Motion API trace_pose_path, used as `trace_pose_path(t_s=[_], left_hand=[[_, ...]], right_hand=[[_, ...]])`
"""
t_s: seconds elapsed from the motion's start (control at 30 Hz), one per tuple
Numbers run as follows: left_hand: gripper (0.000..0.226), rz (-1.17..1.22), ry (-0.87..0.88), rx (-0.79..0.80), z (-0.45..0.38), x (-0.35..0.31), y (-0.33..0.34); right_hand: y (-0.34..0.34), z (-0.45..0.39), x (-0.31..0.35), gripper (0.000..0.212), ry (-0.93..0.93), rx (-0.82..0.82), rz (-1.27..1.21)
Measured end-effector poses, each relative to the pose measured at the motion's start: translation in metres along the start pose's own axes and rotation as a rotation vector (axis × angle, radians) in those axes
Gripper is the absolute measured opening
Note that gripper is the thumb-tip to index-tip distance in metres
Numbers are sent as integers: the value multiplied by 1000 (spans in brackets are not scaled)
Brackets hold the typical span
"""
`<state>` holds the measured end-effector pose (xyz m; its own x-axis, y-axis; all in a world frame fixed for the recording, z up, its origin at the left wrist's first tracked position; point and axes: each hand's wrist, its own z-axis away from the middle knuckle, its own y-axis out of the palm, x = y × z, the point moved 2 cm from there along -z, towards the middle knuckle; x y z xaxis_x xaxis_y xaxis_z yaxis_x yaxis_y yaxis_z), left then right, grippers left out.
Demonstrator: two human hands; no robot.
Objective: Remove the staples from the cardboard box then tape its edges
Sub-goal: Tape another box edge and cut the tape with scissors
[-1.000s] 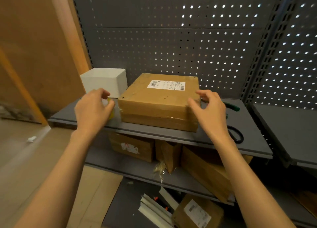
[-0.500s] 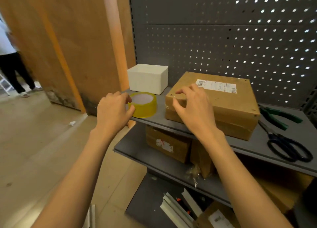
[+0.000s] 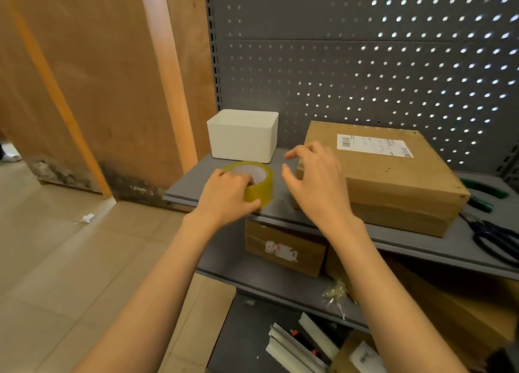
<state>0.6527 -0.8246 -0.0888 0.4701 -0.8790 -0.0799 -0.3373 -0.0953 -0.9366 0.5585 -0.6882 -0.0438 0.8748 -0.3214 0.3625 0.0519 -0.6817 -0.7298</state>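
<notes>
**Left hand on tape roll, right hand hovering by box**

Two hands, one tape roll, one cardboard box, one white bin, one pair of scissors, one pair of green pliers on the upper shelf [image 3: 280, 212].

Nearest: left hand [image 3: 224, 195] at 9 o'clock of centre, its grip curled over the tape roll [image 3: 259, 183], fingers dipping into the core. Right hand [image 3: 317, 181] just at 3 o'clock of the roll, grip spread and loosely bent, holding nothing, in front of the box's left corner; contact unclear.

Cardboard box [image 3: 393, 176] flat on the shelf, 3 o'clock of both hands, label up. Scissors [image 3: 497, 237] and pliers [image 3: 483, 192] beyond its right end. White bin [image 3: 243, 135] at 12 o'clock of the roll, against the pegboard [image 3: 365, 63].
</notes>
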Motion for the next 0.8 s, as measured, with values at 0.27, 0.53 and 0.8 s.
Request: trace_pose_path(t_s=[0.27, 0.53, 0.8], left_hand=[[48, -2, -54, -22, -14, -13, 14], [50, 702, -185, -356, -15, -46, -48], [26, 1148, -135, -390, -5, -146, -62]], right_hand=[[-8, 6, -14, 18, 39, -44, 52], [-45, 11, -42, 21, 44, -125, 76], [-103, 20, -85, 27, -4, -161, -324]])
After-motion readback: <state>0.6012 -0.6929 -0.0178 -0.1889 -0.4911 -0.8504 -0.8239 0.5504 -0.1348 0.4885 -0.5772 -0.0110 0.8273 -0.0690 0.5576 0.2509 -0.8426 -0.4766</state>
